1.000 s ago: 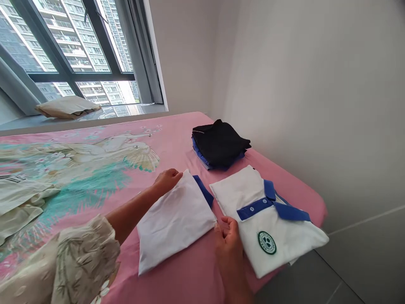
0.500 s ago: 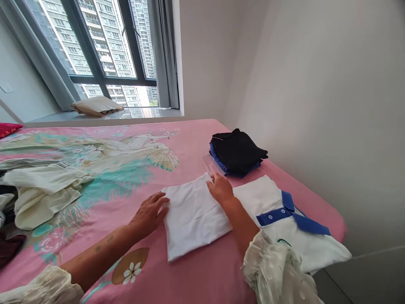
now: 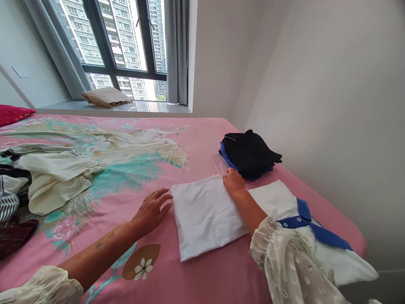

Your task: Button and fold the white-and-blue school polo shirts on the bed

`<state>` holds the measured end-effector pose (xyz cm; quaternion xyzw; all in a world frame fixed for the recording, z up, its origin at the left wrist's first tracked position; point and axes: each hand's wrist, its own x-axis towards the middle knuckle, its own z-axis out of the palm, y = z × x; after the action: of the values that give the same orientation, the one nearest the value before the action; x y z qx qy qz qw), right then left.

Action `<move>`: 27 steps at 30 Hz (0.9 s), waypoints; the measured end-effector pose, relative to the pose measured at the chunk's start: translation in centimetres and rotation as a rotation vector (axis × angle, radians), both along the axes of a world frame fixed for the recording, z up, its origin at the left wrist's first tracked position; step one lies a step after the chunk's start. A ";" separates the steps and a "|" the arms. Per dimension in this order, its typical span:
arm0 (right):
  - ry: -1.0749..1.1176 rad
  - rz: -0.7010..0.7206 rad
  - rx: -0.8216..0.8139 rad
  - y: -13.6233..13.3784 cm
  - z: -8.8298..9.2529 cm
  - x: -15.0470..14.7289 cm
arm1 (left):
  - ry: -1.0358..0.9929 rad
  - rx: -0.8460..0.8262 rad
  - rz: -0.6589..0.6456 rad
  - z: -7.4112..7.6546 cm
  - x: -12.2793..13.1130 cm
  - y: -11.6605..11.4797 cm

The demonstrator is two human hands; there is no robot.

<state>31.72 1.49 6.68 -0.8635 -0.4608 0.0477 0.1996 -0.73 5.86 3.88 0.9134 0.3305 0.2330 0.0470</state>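
Folded white shirt (image 3: 205,215) lies flat on the pink bedsheet (image 3: 196,143), near the bed's rt side, approx. square, edges tidy, no collar showing from this side. Plain white, a few soft creases.

My left hand (image 3: 152,209): fingers (image 3: 163,197) spread and straight, palm down on the sheet, holding nothing; fingertips just beside the shirt's left edge, maybe brushing it. Forearm runs in from bottom left, low over the sheet, cream sleeve bunched at the elbow.

My right hand (image 3: 234,182): sits on the shirt's far rt corner, knuckles up, fingers bent down over the edge. Can't tell if they pinch the cloth or only press it. Forearm crosses the shirt's rt edge, dotted sleeve close to the camera.

Just beyond that hand: stack of folded dark clothes (image 3: 249,153), black on top, blue under. Rt of the shirt, touching it: white polo w/ blue collar (image 3: 284,202). Far left: heap of unfolded clothes (image 3: 47,181).
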 end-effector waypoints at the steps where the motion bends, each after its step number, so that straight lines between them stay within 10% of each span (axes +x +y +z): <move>1: -0.027 0.021 0.041 -0.4 0.0 -0.5 | -0.009 -0.002 -0.003 0.1 0.3 0.0; 7: -0.152 0.405 0.172 -1.8 -1.8 -4.7 | 0.108 -0.093 -0.138 1.4 4.0 -1.2; 15: -0.136 0.419 -0.098 -1.7 -5.6 -4.2 | 0.475 -0.336 -0.180 1.2 3.8 -4.0; 23: -0.175 0.408 -0.088 -1.9 -5.8 -4.2 | 0.299 -0.325 -0.754 2.0 0.3 -12.4; 27: -0.183 0.405 -0.092 -2.0 -5.8 -4.3 | -0.049 -0.458 -0.336 1.2 0.6 -11.8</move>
<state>27.37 -0.46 0.88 -0.7623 -0.6382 0.0294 0.1036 -0.14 -5.93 5.09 0.9150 0.2172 0.1634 0.2983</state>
